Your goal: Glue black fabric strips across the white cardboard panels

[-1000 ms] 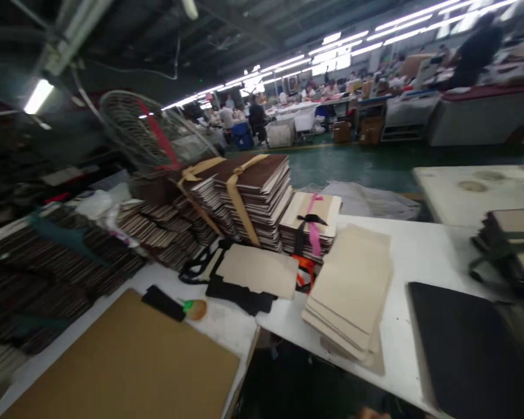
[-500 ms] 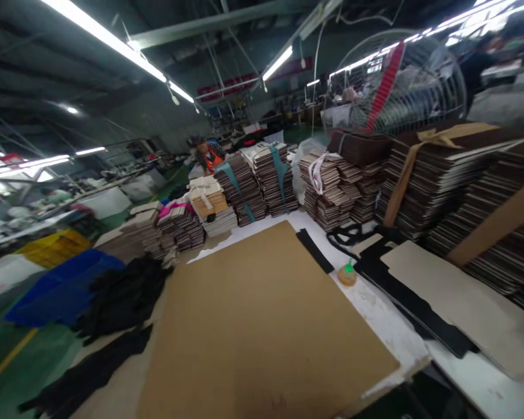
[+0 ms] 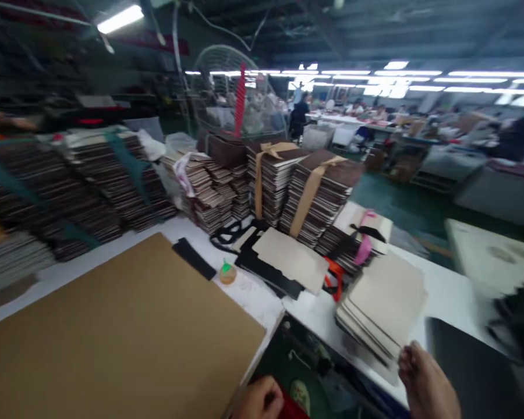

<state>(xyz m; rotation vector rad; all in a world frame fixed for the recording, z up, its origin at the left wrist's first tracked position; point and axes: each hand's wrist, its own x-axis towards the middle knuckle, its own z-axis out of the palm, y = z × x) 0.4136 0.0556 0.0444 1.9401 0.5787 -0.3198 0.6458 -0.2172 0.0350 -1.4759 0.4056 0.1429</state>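
My left hand (image 3: 262, 398) is at the bottom middle, beside the near corner of a big brown board (image 3: 113, 337). Its fingers are curled in and I see nothing in them. At the lower right, my right hand (image 3: 430, 381) is close to the near corner of a stack of beige panels (image 3: 386, 297). Its fingers look bent but are smeared by motion, and whether they touch the stack I cannot tell. A dark flat sheet (image 3: 467, 361) lies to the right of this hand.
A small pot with a green top (image 3: 227, 272) stands past the board beside a black strip (image 3: 194, 258). A loose beige panel (image 3: 292, 256) lies over black pieces. Tied stacks (image 3: 318, 198) line the table's back, before a fan (image 3: 240, 93). A gap (image 3: 305, 355) separates the tabletops.
My view has swung to the right, so the brown board is now at the left. Both hands have come into view at the bottom, along with the beige panel stack.
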